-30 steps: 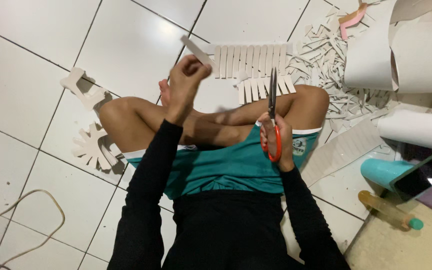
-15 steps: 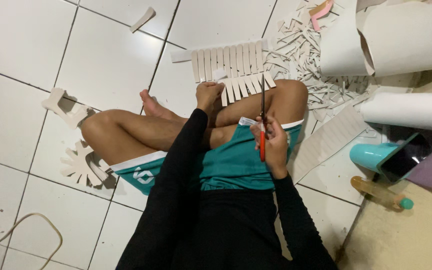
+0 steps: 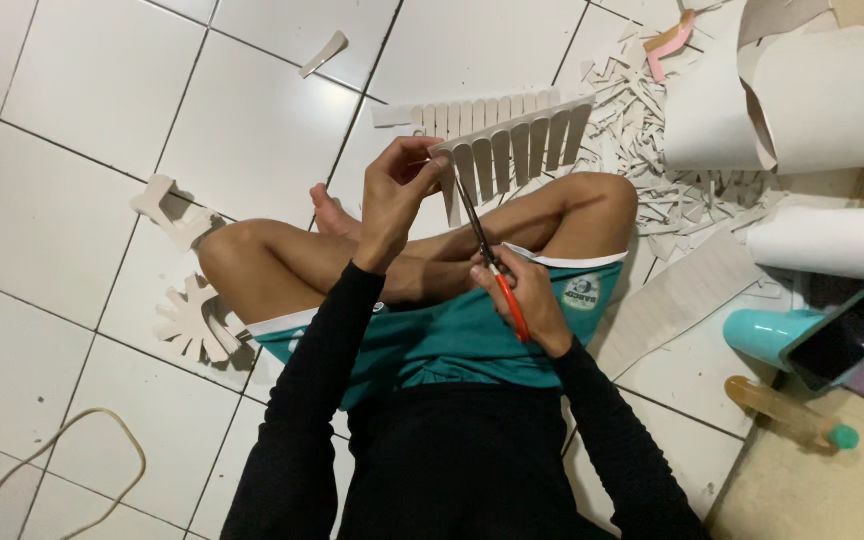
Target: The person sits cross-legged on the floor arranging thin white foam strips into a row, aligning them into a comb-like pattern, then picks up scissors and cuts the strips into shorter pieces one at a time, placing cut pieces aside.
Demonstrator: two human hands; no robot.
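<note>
I sit cross-legged on the white tiled floor [image 3: 102, 110], my knees spread and my black-sleeved arms reaching out over my teal shorts. To my right lean big rolls of pale paper [image 3: 832, 100], with another roll [image 3: 832, 240] lying below them, and a heap of paper scraps [image 3: 642, 140] spreads across the tiles between them and my knee. A teal cup [image 3: 762, 335] lies on its side near a dark phone [image 3: 842, 340], and a clear bottle with a teal cap [image 3: 787, 410] rests just beside them. On my left, cut cardboard shapes [image 3: 192, 320] lie near my thigh, and a pale cord [image 3: 72, 450] loops over the floor.

My left arm bends up at the elbow, the wrist cocked, and my left hand [image 3: 397, 195] pinches the near end of a comb-like strip of cut paper [image 3: 517, 145] between thumb and fingers [image 3: 422, 165], holding it raised above my legs. A second fringed strip [image 3: 482, 110] lies flat on the floor just beyond it.

My right hand [image 3: 522, 295] sits lower, over my shin, with its fingers curled tight through the orange handles of the scissors [image 3: 482, 245]. The dark blades point up and away from me, their tips meeting the held strip just beside my left fingers.
</note>
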